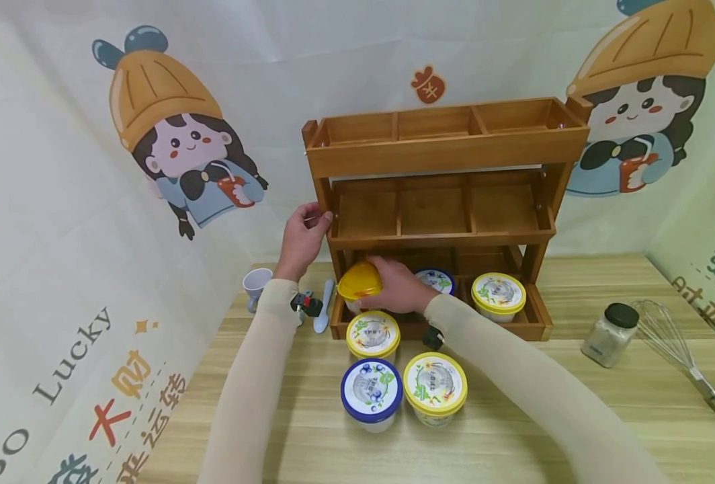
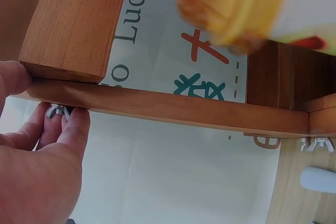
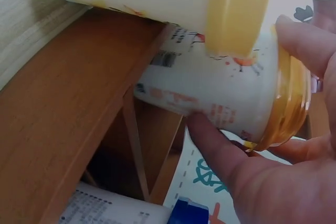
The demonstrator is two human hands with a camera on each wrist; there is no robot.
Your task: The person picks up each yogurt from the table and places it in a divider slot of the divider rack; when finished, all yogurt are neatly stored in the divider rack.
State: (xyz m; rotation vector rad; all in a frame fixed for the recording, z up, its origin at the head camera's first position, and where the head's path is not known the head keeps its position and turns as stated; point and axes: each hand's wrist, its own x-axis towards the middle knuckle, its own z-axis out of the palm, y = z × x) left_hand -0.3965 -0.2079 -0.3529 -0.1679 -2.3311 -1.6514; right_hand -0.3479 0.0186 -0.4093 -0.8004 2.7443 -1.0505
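Here, in the head view, the right hand point(image 1: 401, 286) holds a yellow domed-lid tub point(image 1: 359, 279) at the bottom left compartment of a three-tier wooden rack point(image 1: 442, 158), near the desk's point(image 1: 315, 403) back edge; the left hand point(image 1: 303, 242) grips the rack's left upright; a blue-lidded tub point(image 1: 435, 276) sits in the bottom middle compartment and a yellow-lidded tub point(image 1: 498, 294) in the right one; three front tubs point(image 1: 371, 391) stand on the desk, the rearmost close to the rack's front edge; toward the desk's right edge are a black-capped jar point(image 1: 611, 335) and a whisk point(image 1: 693, 366), with wood grain showing between jar and rack; room around the held tub is narrow.

The left wrist view shows what the head view hides: digits close around the upright, fingertips flanking a metal wing nut point(image 2: 57, 111); a tub blurs at upper right.

The right wrist view adds the held tub's printed side, fingers spread around its body and lid, its base end over the rack's edge.
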